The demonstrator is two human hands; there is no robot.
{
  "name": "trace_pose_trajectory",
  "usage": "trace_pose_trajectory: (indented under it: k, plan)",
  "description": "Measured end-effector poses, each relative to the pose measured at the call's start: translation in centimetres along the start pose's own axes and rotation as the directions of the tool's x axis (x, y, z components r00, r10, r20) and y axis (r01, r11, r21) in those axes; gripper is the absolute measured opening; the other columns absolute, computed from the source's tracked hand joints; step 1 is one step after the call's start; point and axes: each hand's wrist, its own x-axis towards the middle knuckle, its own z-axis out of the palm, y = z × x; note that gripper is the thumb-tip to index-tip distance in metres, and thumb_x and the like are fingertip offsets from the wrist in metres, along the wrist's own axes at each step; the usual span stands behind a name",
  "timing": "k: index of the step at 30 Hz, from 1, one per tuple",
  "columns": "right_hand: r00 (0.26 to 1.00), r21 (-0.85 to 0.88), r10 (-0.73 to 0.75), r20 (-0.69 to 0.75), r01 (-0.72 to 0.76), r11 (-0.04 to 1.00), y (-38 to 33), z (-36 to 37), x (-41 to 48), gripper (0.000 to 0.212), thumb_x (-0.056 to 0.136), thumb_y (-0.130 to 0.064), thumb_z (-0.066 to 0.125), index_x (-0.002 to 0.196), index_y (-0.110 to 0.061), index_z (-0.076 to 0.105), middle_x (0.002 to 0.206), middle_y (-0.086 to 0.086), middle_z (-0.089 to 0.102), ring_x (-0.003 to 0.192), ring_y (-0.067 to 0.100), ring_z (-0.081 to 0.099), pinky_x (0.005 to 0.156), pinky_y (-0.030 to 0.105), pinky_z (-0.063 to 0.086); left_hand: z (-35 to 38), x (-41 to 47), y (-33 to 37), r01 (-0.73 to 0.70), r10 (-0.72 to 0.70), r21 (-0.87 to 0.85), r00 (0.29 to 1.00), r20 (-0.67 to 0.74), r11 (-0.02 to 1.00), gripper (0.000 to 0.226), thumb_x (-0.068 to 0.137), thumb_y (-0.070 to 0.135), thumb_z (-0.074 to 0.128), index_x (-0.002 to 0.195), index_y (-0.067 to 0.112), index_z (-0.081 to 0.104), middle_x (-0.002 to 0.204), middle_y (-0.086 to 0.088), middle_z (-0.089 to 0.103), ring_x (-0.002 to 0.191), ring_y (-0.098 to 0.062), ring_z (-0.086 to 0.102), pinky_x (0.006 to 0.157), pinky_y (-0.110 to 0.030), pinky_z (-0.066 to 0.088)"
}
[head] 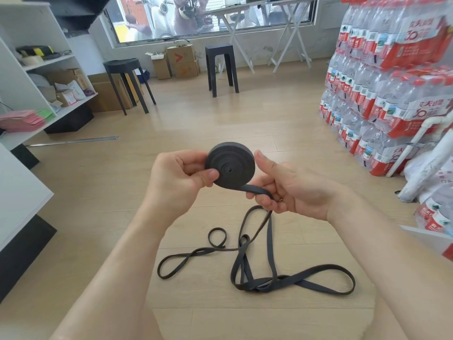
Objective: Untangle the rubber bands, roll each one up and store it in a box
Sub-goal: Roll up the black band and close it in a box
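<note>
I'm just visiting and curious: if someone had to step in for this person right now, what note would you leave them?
Left hand: pinching the rolled-up coil of black rubber band.
Right hand: feeding the loose tail into the coil.
The unrolled rest lies looped and crossed on the floor.
Done: much of it is rolled.
Left: untangle the loops, finish rolling, put the roll in a box. No storage box is clearly picked out in view.
</note>
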Motion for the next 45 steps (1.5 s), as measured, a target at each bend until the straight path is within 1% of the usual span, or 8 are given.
trace_pose_trajectory:
  k: [13, 22, 27, 30, 34, 37, 39, 45]
  plan:
    - [1.0, -0.011, -0.007, -0.009, 0.007, 1.0, 0.4, 0.3, 0.4, 0.074, 0.062, -0.076, 0.053, 0.081, -0.006, 0.071, 0.055, -0.003, 0.048, 0.051, 0.009, 0.039, 0.048, 0.02, 0.025, 0.0, -0.1, 0.4, -0.088, 0.066, 0.165, 0.989, 0.134, 0.982, 0.05, 0.078, -0.012, 0.065, 0.081, 0.038, 0.066, 0.054, 0.02, 0.064, 0.051, -0.001, 0.052, 0.064, -0.017, 0.05]
    - [0.998, 0.056, 0.006, 0.056, -0.009, 0.998, 0.6, 0.7, 0.4, 0.066, 0.066, -0.066, 0.06, 0.086, -0.004, 0.069, 0.057, -0.003, 0.045, 0.052, 0.007, 0.038, 0.048, 0.019, 0.02, -0.2, 0.0, -0.2, -0.064, 0.038, 0.145, 0.984, 0.173, 0.987, 0.046, 0.081, -0.012, 0.064, 0.083, 0.034, 0.068, 0.076, 0.016, 0.072, 0.074, 0.001, 0.066, 0.074, -0.014, 0.052]
    - [0.998, 0.16, -0.004, 0.064, -0.006, 0.987, 0.6, 0.6, 0.6, 0.063, 0.071, -0.062, 0.058, 0.089, -0.003, 0.067, 0.058, -0.003, 0.044, 0.051, 0.007, 0.036, 0.046, 0.017, 0.021, 0.0, -0.1, -0.8, 0.052, -0.034, -0.096, 0.983, 0.178, 0.994, 0.028, 0.083, 0.003, 0.066, 0.103, 0.023, 0.067, 0.088, 0.003, 0.073, 0.078, -0.01, 0.062, 0.069, -0.022, 0.049]
    - [0.997, 0.278, -0.043, 0.071, 0.022, 0.96, 0.7, 0.5, 0.7, 0.062, 0.075, -0.06, 0.056, 0.091, -0.001, 0.066, 0.059, -0.003, 0.043, 0.052, 0.007, 0.035, 0.046, 0.017, 0.023, 0.6, 0.2, -1.3, 0.265, -0.163, -0.435, 0.952, 0.257, 0.86, 0.042, 0.079, 0.011, 0.072, 0.118, 0.017, 0.06, 0.084, -0.002, 0.068, 0.07, -0.013, 0.053, 0.057, -0.021, 0.042]
    - [0.982, 0.423, -0.141, 0.129, 0.074, 0.903, 0.7, 0.6, 0.9, 0.068, 0.066, -0.063, 0.07, 0.095, -0.002, 0.069, 0.066, -0.001, 0.046, 0.057, 0.009, 0.038, 0.05, 0.018, 0.026, 2.4, -0.1, -1.4, 0.348, -0.184, -0.597, 0.93, 0.32, 0.723, 0.029, 0.072, 0.011, 0.074, 0.101, 0.014, 0.069, 0.078, -0.006, 0.057, 0.061, -0.01, 0.048, 0.047, -0.016, 0.034]
    - [0.964, 0.495, -0.203, 0.171, 0.095, 0.864, 0.8, 0.5, 1.0, 0.08, 0.062, -0.064, 0.077, 0.109, 0.0, 0.066, 0.075, 0.002, 0.046, 0.062, 0.01, 0.039, 0.052, 0.019, 0.027, 3.4, -0.4, -1.3, 0.309, -0.168, -0.605, 0.945, 0.279, 0.733, 0.017, 0.071, 0.013, 0.073, 0.087, 0.02, 0.075, 0.07, -0.004, 0.063, 0.06, -0.01, 0.048, 0.05, -0.018, 0.03]
    - [0.959, 0.481, -0.202, 0.198, 0.085, 0.873, 0.8, 0.4, 0.9, 0.075, 0.065, -0.066, 0.073, 0.103, -0.002, 0.069, 0.073, 0.001, 0.051, 0.062, 0.01, 0.043, 0.05, 0.017, 0.031, 3.4, -0.4, -1.1, 0.241, -0.132, -0.589, 0.966, 0.221, 0.771, 0.015, 0.07, 0.014, 0.073, 0.085, 0.019, 0.076, 0.069, -0.004, 0.067, 0.061, -0.012, 0.053, 0.056, -0.021, 0.036]
    - [0.997, 0.091, 0.005, 0.082, -0.012, 0.996, -0.1, -0.7, -0.3, 0.087, 0.066, -0.081, 0.048, 0.096, -0.003, 0.074, 0.068, 0.002, 0.06, 0.059, 0.011, 0.049, 0.047, 0.018, 0.03, 1.1, 0.0, -0.2, 0.073, -0.068, -0.181, 0.997, 0.031, 0.981, 0.027, 0.069, -0.009, 0.072, 0.084, 0.014, 0.071, 0.07, 0.005, 0.073, 0.063, -0.007, 0.067, 0.061, -0.016, 0.05]
